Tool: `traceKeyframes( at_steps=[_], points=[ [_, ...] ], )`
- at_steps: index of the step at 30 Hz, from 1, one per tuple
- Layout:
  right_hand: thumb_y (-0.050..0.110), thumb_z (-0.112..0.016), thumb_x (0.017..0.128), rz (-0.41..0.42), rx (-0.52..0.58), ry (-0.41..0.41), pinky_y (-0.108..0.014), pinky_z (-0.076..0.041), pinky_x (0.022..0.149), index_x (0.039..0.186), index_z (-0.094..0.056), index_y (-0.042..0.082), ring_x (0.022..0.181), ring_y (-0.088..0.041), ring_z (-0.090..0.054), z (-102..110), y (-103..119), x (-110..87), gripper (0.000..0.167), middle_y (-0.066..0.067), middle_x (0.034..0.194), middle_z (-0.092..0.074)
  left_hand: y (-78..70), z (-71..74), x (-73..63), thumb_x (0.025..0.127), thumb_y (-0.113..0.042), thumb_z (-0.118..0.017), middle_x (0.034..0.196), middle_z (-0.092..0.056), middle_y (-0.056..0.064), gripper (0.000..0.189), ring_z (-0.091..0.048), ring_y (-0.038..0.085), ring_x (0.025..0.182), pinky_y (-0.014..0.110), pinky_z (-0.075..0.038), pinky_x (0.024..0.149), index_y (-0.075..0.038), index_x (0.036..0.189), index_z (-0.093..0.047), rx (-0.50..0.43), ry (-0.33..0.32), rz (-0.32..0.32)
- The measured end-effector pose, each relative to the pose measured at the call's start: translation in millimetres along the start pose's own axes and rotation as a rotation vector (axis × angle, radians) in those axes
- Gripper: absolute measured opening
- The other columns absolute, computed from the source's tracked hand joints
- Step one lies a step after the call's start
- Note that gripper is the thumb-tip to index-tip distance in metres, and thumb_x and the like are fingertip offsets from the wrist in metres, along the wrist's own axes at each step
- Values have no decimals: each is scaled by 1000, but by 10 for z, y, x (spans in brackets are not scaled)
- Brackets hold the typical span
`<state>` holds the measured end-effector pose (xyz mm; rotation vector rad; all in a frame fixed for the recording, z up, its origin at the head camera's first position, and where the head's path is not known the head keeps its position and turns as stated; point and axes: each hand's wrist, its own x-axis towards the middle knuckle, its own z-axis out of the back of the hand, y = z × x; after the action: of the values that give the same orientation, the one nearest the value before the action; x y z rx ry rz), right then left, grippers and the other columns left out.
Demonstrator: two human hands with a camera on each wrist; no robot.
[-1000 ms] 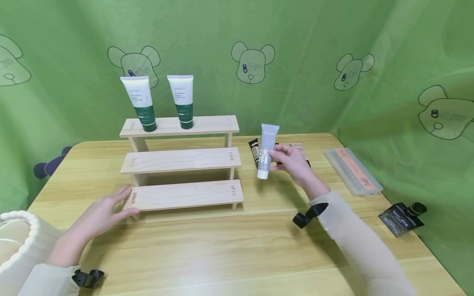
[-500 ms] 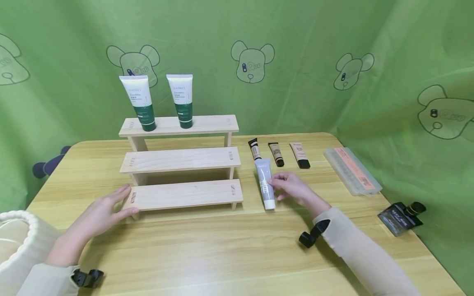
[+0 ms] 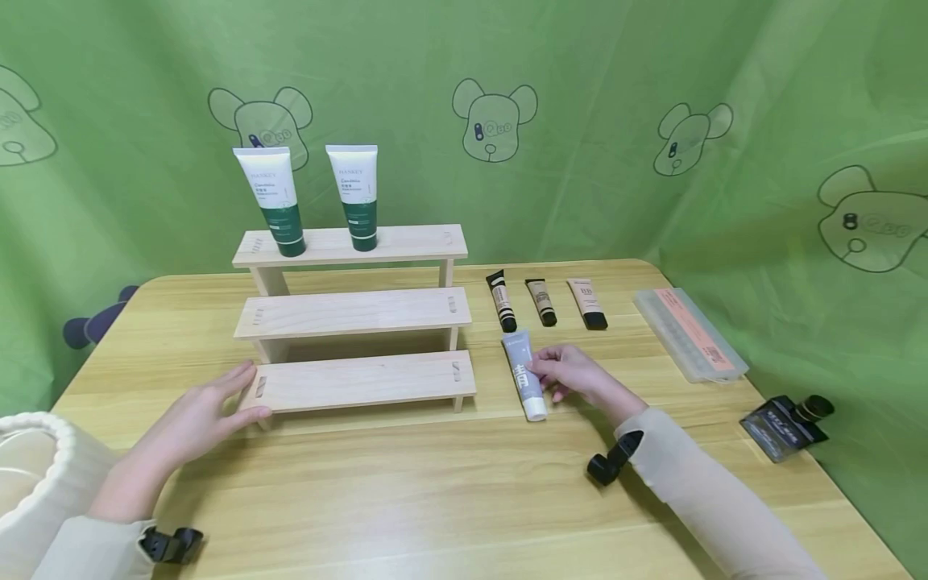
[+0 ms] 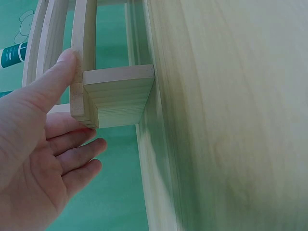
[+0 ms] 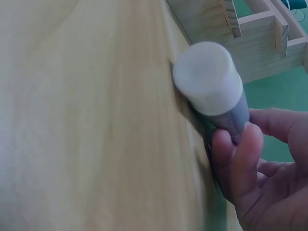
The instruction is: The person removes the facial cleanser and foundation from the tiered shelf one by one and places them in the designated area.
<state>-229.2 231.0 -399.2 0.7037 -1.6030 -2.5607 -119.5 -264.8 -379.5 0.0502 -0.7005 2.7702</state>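
My right hand [image 3: 573,374] pinches a grey-blue squeeze tube [image 3: 522,370] with a white cap, low over the table beside the rack. In the right wrist view its white cap [image 5: 207,77] points toward the camera; whether the tube touches the table I cannot tell. At the lowest step's left end, my left hand [image 3: 199,415] holds the three-step wooden rack [image 3: 355,383], thumb at the front corner and fingers round the side. Two white-and-green tubes, a left one [image 3: 270,193] and a right one [image 3: 355,193], stand cap-down on the top step.
Behind the grey-blue tube lie a black-and-beige tube [image 3: 502,300], a tan tube [image 3: 540,301] and a pink tube [image 3: 587,303]. Farther right are a clear plastic case [image 3: 689,334] and a dark bottle [image 3: 783,427]. A white ribbed container [image 3: 65,467] stands at the left.
My right hand has brought the grey-blue tube down and nearer from above the row of small tubes, uncovering them. My left hand stays on the rack.
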Motion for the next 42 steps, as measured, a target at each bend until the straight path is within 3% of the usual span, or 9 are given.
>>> traceKeyframes(
  at_steps=[9,28,36,42],
  points=[
    [16,-57,92,-11,-38,36,-25,-53,47,118,-47,-15,53,-14,-58,38,13,31,42,-15,82,-61,-3,2,-3,85,-41,-63,136,-32,32,76,-34,53,118,63,-28,96,12,133,-38,4,-3,-1],
    [14,-57,92,-32,7,83,-28,-55,49,119,-42,-13,54,-17,-60,61,10,54,41,-17,87,-56,-3,-1,12,84,-43,-63,136,-32,32,77,-34,52,119,62,-28,96,11,133,-38,2,3,2],
    [14,-58,90,19,-21,89,-30,-55,51,118,-39,-10,57,-19,-61,121,52,33,42,-19,88,-58,9,-9,8,84,-42,-64,136,-33,33,77,-34,52,119,61,-29,97,12,132,-38,0,1,3],
    [13,-56,91,80,-53,66,-31,-56,56,125,-35,-11,65,-22,-61,207,221,13,47,-24,95,-58,8,-4,4,84,-42,-64,136,-33,33,77,-34,52,119,61,-29,97,12,132,-38,2,0,3]
  ],
)
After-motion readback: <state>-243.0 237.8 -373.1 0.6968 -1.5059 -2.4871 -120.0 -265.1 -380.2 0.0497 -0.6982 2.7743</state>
